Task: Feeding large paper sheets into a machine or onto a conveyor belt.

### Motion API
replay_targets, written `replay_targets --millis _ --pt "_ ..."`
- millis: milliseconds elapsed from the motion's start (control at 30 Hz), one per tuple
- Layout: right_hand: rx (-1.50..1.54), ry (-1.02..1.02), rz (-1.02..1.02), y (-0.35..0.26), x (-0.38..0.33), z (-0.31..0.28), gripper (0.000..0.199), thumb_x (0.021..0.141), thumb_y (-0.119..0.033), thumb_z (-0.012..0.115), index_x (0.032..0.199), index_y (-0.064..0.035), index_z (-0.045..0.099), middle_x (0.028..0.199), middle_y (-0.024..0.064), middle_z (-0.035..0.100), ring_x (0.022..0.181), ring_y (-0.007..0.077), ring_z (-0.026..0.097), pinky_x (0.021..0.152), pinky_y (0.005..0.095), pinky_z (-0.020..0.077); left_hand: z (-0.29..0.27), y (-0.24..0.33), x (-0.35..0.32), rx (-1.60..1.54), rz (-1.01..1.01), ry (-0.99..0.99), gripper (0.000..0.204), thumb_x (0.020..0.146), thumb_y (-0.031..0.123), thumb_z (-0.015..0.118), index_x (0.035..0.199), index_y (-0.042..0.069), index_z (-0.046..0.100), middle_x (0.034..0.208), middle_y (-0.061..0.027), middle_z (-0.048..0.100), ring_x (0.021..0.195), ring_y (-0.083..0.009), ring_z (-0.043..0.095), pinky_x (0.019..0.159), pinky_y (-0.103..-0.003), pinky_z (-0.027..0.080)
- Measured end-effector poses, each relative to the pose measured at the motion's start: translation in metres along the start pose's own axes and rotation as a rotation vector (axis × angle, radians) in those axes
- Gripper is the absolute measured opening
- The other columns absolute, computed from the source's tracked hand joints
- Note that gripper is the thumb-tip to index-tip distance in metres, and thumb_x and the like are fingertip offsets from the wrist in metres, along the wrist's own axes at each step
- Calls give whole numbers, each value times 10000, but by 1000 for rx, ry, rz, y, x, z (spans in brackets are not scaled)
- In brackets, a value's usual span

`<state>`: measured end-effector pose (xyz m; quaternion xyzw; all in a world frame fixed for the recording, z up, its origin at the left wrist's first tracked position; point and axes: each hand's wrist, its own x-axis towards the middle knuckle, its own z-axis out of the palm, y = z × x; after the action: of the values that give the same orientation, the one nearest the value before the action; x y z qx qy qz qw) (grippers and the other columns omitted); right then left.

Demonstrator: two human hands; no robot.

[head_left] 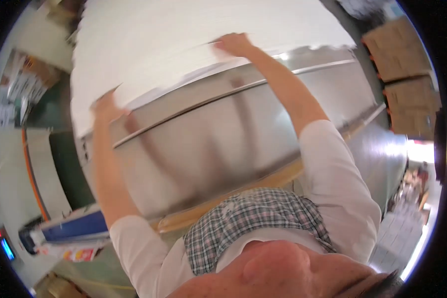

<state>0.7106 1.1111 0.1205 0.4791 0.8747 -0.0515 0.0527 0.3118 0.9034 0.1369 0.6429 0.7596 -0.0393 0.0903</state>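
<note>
A broad stack of white sheet material (149,39), with ragged layered edges, covers the far part of a shiny metal table (208,144). I cannot tell whether it is cloth or paper. At the stack's near left corner, my left hand (107,107) is closed on the white sheet, its fingers blurred. My right hand (233,45) is farther off and to the right, its fingers curled on the same sheet. Short dark creases show in the white surface beside both hands. The fingertips are partly hidden and smeared by motion.
A raised metal strip (184,111) runs across the table, and a tan edge (233,191) borders its near side by my body. Cardboard boxes (397,49) are stacked to the right. At the left are a box with papers (32,74) and a blue-sided long object (74,228).
</note>
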Motion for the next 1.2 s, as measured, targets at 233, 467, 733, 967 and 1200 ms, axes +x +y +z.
replay_targets --millis 233,467,733,967,1200 --pt "25 -138 -103 146 -31 -30 695 700 -699 458 1252 -276 449 1245 37 481 1176 262 403 918 515 290 0 5 13 188 -407 -237 1123 434 238 821 1366 190 197 1421 -70 223 1307 -328 178 896 -692 255" --pt "-205 -393 -43 333 -56 -67 1010 428 -337 818 1313 -232 342 1282 31 432 1194 271 378 904 541 331 16 -25 13 227 -365 -197 1130 346 127 796 1323 48 233 1326 -181 328 1255 -353 264 1049 -416 239" --pt "-429 -448 344 541 -71 -47 1071 371 -166 842 1305 -226 323 1241 31 441 1160 277 405 926 467 376 25 -20 20 163 -249 -140 1026 372 65 794 1265 54 289 1262 -143 390 1225 -340 300 1049 -434 219" --pt "-305 -385 439 524 -56 -55 916 441 -192 811 1258 -167 397 1223 81 453 1154 274 402 891 462 391 29 -45 6 184 -223 -104 966 452 67 753 1291 115 277 1279 -105 388 1236 -322 297 1018 -466 230" --pt "210 -17 -268 616 -99 -29 868 511 -215 802 1269 -96 396 1292 187 351 1230 345 281 1031 447 252 60 -59 22 202 -248 -116 939 484 101 737 1300 155 275 1319 -74 366 1262 -297 272 1007 -539 187"
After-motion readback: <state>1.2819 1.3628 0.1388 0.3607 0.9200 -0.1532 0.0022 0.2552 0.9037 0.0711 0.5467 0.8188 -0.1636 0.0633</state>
